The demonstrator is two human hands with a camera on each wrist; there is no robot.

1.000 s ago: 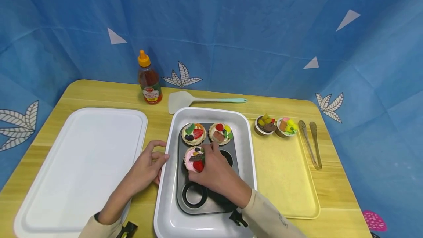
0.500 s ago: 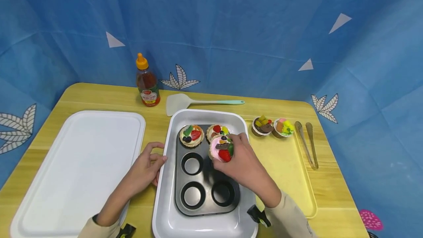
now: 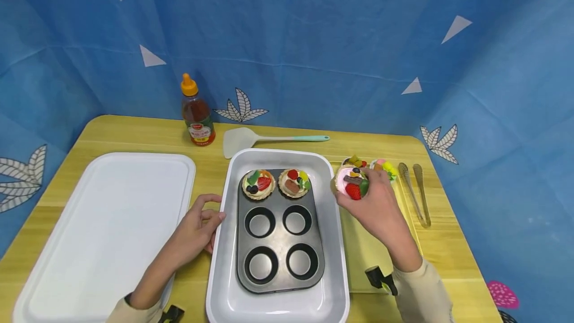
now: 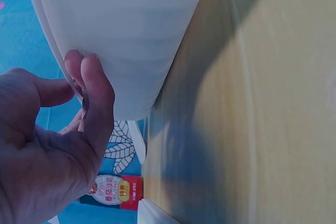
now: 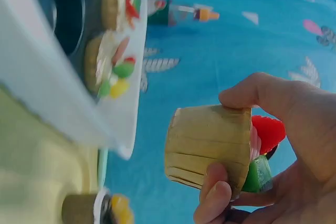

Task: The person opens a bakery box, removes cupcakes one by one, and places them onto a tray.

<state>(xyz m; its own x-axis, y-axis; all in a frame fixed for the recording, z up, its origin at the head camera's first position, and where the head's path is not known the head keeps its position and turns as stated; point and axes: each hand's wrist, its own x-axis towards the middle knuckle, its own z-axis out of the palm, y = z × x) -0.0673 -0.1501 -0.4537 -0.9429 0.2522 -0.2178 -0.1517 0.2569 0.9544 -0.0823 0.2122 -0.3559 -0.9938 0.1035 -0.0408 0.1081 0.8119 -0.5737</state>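
Observation:
My right hand (image 3: 376, 203) pinches a cupcake (image 5: 210, 145) by its paper cup between thumb and fingers. The cupcake has pink cream, a strawberry and a green piece on top, and is held up over the far part of the yellow tray (image 3: 365, 263). My left hand (image 3: 195, 231) holds the left rim of the deep white tray (image 3: 215, 268), thumb and fingers at its edge. Inside that tray lies a dark muffin pan (image 3: 280, 278). Its two far cups hold a cupcake with a strawberry slice (image 3: 258, 185) and a cupcake with a raspberry (image 3: 294, 183); the other cups are bare.
Two more cupcakes stand at the yellow tray's far end, a chocolate cupcake (image 3: 354, 161) and a yellow-topped cupcake (image 3: 386, 167), partly hidden. Metal tongs (image 3: 420, 198) lie to the right. A spatula (image 3: 269, 138) and sauce bottle (image 3: 198, 113) are behind; a flat white tray (image 3: 107, 233) is left.
My right hand has lifted the pink cupcake out of the pan's middle left cup and carried it right, past the white tray's rim. My left hand has stayed at the rim.

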